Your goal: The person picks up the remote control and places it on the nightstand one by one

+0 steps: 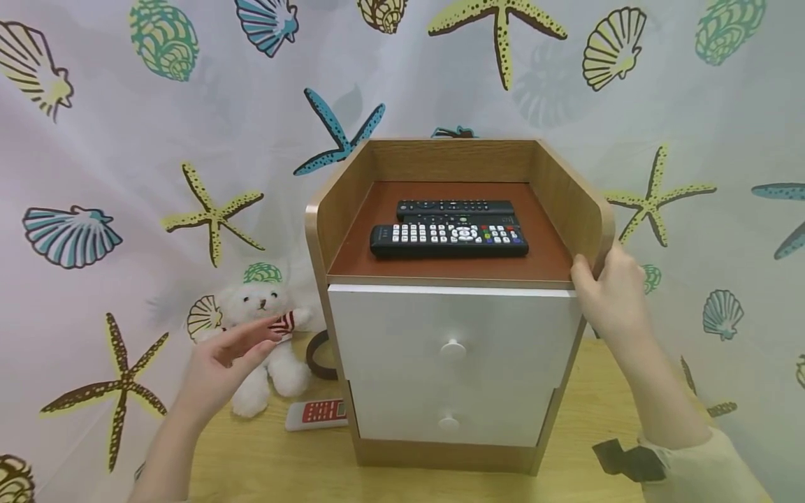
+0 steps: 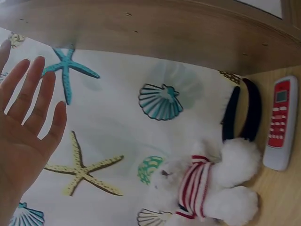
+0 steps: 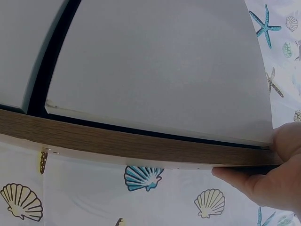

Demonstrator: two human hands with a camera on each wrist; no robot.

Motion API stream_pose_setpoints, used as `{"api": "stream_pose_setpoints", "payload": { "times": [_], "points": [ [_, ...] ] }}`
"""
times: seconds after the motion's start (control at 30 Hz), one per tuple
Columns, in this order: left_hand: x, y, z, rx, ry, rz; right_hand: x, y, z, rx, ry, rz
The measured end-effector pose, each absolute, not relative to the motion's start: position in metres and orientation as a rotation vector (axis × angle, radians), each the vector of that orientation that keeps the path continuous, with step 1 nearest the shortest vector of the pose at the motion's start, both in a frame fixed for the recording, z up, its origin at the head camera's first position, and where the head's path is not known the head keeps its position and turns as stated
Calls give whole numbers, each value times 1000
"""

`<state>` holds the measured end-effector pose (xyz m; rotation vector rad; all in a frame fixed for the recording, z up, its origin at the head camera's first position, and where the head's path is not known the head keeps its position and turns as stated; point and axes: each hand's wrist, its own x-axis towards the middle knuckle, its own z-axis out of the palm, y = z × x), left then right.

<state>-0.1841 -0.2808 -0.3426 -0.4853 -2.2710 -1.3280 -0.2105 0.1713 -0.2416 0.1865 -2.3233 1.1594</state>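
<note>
Fingers of right hand point(image 1: 610, 293) grip cabinet point(image 1: 393, 377) by right side panel point(image 1: 574, 202), likely to steady it; left hand point(image 1: 226, 356) apart, fingers spread, empty. Cabinet upright on tabletop point(image 1: 264, 464); black remotes point(image 1: 390, 248) on top, presumably contained by raised sides point(image 1: 342, 202).

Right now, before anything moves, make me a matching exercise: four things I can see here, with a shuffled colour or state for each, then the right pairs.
Things:
1. Right hand
2. Left hand
3. Teddy bear
4. Remote control on the floor

Colours and states:
A. White and red, with a small screen
B. Gripping the side panel of the nightstand
C. Dressed in a striped top
D. Raised in the air, holding nothing

Right pairs: 1-B, 2-D, 3-C, 4-A.
</note>
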Motion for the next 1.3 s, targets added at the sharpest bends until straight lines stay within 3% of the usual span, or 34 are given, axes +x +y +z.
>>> {"api": "stream_pose_setpoints", "payload": {
  "times": [0.73, 0.93, 1.3],
  "points": [
    [-226, -295, -466, 124, -2585, -1252, -212, 173, -243, 178, -2313, 1134],
    [-232, -292, -491, 101, -2708, -1254, -211, 171, -241, 170, -2315, 1134],
    [-249, -289, -532, -179, -2683, -997, -211, 172, -241, 144, -2341, 1147]
  ]
}}
